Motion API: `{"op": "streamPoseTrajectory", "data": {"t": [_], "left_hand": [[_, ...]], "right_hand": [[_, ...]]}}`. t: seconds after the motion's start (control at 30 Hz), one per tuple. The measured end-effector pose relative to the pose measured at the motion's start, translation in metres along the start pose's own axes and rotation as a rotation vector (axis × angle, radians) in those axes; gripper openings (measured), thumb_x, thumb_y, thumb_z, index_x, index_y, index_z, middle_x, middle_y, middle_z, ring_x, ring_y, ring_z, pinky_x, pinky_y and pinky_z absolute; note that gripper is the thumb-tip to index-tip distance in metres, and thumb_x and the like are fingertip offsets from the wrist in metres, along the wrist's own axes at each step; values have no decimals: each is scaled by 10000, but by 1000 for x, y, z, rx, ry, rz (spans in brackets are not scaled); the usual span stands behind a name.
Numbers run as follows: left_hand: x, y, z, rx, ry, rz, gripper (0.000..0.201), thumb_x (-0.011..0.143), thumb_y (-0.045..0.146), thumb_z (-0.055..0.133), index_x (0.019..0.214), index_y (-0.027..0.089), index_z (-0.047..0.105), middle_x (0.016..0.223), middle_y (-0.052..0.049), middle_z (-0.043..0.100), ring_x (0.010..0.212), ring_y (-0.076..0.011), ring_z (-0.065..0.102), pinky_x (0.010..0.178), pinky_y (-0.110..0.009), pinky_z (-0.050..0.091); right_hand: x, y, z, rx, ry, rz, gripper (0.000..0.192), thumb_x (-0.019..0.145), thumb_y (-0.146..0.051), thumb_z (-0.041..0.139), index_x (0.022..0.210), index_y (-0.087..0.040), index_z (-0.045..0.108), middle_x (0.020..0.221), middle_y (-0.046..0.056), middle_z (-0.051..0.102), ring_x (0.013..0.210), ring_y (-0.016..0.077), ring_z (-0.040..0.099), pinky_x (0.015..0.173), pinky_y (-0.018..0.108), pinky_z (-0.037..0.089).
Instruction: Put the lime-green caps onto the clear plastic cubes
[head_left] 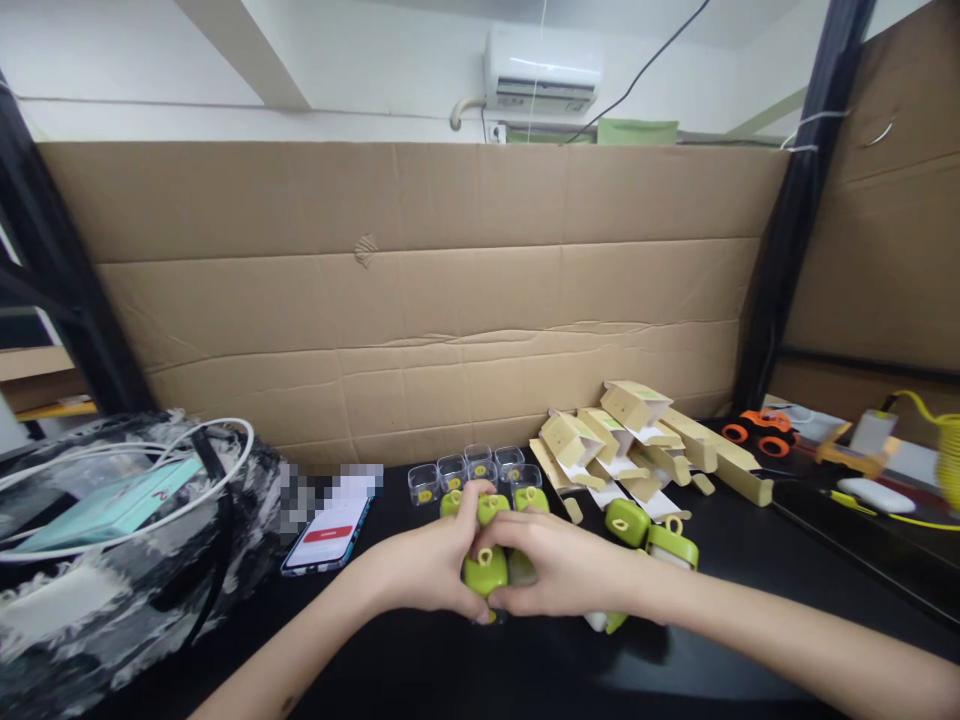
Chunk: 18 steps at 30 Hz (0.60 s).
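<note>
Between my two hands is a small green case with a pale yellow loop on its front. My left hand closes on it from the left, thumb low and index finger raised. From the other side my right hand curls round it, thumb at its lower edge. A yellow dot shows just below the case, on something mostly hidden by my thumbs. Just beyond my fingers stand more green cases, one of them a green case on the right. Behind these are several clear plastic cups with yellow stickers.
Opened cardboard boxes are heaped at the back right. Nearer lie loose green cases, partly behind my right forearm. A phone and a fuzzy grey bundle with cables are left. An orange toy truck stands far right.
</note>
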<state>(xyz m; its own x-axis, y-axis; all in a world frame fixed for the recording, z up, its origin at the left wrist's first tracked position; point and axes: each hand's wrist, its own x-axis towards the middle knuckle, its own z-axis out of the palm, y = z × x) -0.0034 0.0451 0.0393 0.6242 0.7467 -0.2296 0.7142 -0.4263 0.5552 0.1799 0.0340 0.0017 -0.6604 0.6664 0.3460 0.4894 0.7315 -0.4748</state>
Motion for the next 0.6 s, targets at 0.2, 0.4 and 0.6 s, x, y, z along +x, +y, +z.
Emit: {"op": "streamPoseTrajectory", "data": {"t": [0.2,0.4,0.6], "left_hand": [[-1,8,2,-4,-16,51,980,644,165,689,1424,48,107,1218,-226,601,1031,-309,627,834,-352,484],[-20,12,-16,383,-42,-207,968,585,251,783,1433,122,336,1036,-129,698,880,-321,653,639,-315,423],[-23,-17,-39,462,39,-416,452,524,169,735,958,207,613,932,-51,694,846,-290,649,541,-266,322]], "right_hand": [[-2,0,-1,-68,-37,-11,278,684,-242,829,925,-192,699,1069,59,679,1075,260,593,961,407,405],[-5,-1,-44,-223,-47,-33,297,810,-140,629,1097,-203,672,1029,60,634,1004,233,574,947,412,378],[-10,10,-57,-405,-229,-34,338,671,-327,787,968,-175,729,895,67,597,927,304,560,900,489,388]]}}
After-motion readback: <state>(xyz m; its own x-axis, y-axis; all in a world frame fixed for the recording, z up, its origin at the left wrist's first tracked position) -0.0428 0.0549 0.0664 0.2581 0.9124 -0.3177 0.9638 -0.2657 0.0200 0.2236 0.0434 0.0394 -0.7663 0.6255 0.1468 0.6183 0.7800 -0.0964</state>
